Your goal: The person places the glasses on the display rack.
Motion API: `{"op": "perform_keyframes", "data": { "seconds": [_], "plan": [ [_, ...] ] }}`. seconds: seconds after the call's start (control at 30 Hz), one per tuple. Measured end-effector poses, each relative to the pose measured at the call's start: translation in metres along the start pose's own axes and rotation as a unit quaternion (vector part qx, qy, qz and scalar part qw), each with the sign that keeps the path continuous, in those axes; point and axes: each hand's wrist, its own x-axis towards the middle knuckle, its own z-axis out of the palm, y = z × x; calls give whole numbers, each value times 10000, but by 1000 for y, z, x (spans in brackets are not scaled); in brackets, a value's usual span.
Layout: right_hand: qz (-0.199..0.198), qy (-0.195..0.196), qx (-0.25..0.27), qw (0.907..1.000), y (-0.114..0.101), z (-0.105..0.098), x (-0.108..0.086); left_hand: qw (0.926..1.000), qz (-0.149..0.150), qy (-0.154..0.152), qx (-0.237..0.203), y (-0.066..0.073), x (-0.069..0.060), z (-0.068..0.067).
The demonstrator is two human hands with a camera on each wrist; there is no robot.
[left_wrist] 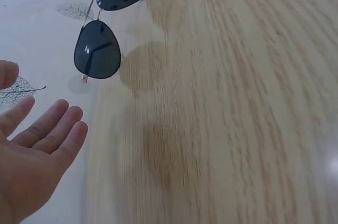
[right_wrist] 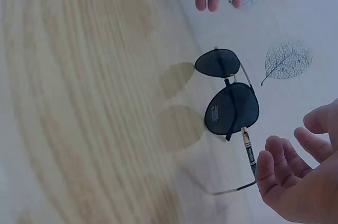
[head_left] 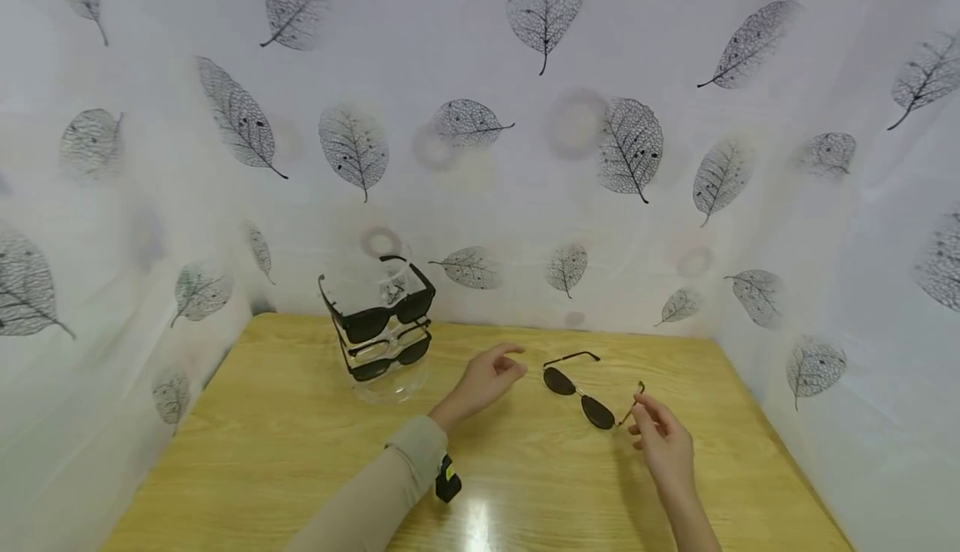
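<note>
A pair of dark-lensed aviator sunglasses (head_left: pixel 597 412) with thin metal rims lies on the wooden table, temples unfolded. My right hand (head_left: pixel 663 444) is at its right temple, fingers loosely bent; in the right wrist view the fingertips (right_wrist: pixel 274 147) overlap or come close to the temple, and thumb and index stand apart. Whether they touch it I cannot tell. To the left of the sunglasses, my left hand (head_left: pixel 487 378) hovers with relaxed fingers and holds nothing. In the left wrist view its palm (left_wrist: pixel 31 166) faces up, apart from the lenses (left_wrist: pixel 97 49).
A clear stand (head_left: pixel 390 389) at the back left carries black sunglasses (head_left: pixel 367 324), clear-lensed glasses (head_left: pixel 371 350) and another dark pair (head_left: pixel 372 368). Behind the table (head_left: pixel 262 444) hangs a white leaf-print curtain (head_left: pixel 480 193). A black device (head_left: pixel 447 481) is at the left wrist.
</note>
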Motion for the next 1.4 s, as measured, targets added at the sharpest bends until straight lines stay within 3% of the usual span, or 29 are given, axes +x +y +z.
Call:
{"op": "perform_keyframes", "data": {
  "seconds": [0.23,0.47,0.83,1.13,1.4],
  "plan": [
    [330,-68,138,9993,12,-1,-4,9998,-185,-102,14,-1,22,22],
    [438,-180,108,9988,17,6,-5,9991,-327,-238,113,7,31,35],
    [671,-265,155,9973,21,12,-4,9982,-553,-191,103,0,42,41],
    [704,-353,240,9966,21,17,-1,9977,-333,-292,518,-2,46,43],
    [800,-403,533,9946,23,18,-1,9972,-308,-322,601,-3,48,46]
  ]
}}
